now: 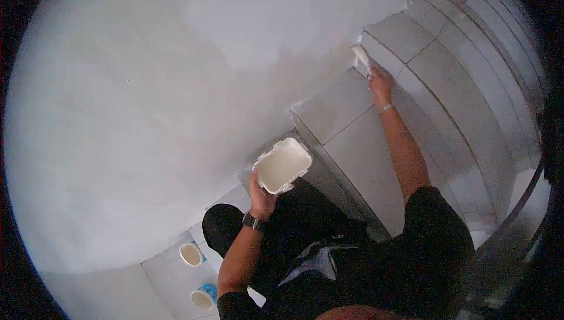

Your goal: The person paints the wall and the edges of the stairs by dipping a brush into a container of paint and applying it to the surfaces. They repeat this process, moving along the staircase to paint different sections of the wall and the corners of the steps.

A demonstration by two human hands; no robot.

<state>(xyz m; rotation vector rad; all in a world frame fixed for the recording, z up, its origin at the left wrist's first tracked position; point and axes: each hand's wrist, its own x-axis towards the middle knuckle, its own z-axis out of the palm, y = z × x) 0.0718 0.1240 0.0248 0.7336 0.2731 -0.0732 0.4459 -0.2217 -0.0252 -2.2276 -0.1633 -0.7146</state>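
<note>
My left hand (262, 198) grips a rectangular plastic tub (302, 145) by its near left side. Inside the tub is a smooth cream-white paint (284, 165), and smears of it coat the rim. Further up and to the right, my right hand (380, 83) is closed around the handle of a paintbrush (360, 55). The pale brush head is at the corner where the wall (176, 85) meets a tiled stair step (346, 100). Whether the bristles press on the wall or the step is too blurred to tell.
Curved tiled stairs (458, 79) rise to the upper right. Two small round pots (190, 255) with pale contents stand on the floor at lower left, one with blue on its side (207, 290). A dark curved strip (526, 199) runs along the right edge. My knee (222, 226) is near the wall.
</note>
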